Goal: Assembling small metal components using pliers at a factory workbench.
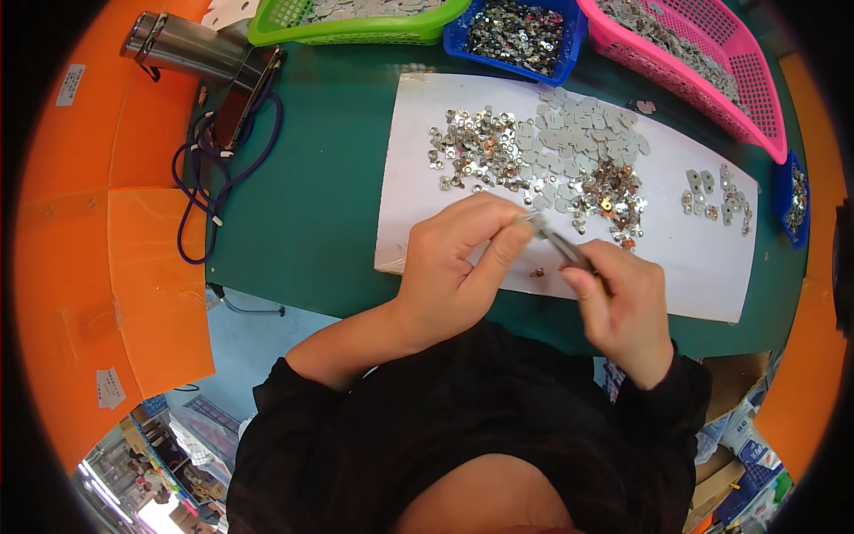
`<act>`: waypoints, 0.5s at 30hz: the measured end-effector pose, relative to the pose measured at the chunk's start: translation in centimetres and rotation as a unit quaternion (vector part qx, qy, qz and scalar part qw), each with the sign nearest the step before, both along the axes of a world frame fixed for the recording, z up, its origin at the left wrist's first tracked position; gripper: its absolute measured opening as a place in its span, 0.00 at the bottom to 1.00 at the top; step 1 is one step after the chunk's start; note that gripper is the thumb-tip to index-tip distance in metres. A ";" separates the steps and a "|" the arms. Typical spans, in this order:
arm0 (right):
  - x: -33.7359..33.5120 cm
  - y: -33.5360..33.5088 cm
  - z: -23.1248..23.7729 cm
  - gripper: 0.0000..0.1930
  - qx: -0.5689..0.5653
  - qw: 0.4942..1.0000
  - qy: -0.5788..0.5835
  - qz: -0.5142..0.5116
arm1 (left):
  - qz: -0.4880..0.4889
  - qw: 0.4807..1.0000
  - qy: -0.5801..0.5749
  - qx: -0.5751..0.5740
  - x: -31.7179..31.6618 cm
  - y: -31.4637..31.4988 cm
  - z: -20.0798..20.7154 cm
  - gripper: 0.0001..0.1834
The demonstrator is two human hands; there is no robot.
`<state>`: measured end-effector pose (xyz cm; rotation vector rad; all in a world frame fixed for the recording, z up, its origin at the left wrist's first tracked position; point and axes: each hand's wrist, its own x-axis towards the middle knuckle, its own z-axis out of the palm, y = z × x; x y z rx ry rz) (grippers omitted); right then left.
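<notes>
Fingertips of my left hand (pixel 458 258), pinched together, hold a small silvery metal piece (pixel 533 215), its outline blurred; my right hand (pixel 628 307), farther from it, wraps a slender grey metal plier-like tool (pixel 567 248) slanting up-left to the piece, contact uncertain; beyond, flat grey notched plates (pixel 583 125) lie on a white rectangular board (pixel 694 258).

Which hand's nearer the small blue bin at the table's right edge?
Right. The right hand sits left of the small blue bin and closer to the body, by the white board's near edge; the left hand is farther left.
</notes>
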<state>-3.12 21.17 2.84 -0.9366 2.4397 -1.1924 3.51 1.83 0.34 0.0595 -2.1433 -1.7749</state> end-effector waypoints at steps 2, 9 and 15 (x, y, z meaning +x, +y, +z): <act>-0.7 1.0 1.3 0.08 0.008 0.998 -0.027 -0.063 | -0.014 0.998 0.032 -0.052 -0.2 -0.6 0.4 0.06; -3.7 10.0 -0.5 0.12 0.229 0.926 0.141 -0.265 | 0.075 0.997 -0.030 -0.003 0.2 -3.9 0.6 0.13; -4.8 10.1 -1.0 0.15 0.283 0.872 0.281 -0.284 | -0.051 0.964 -0.021 -0.259 0.2 -2.0 0.2 0.12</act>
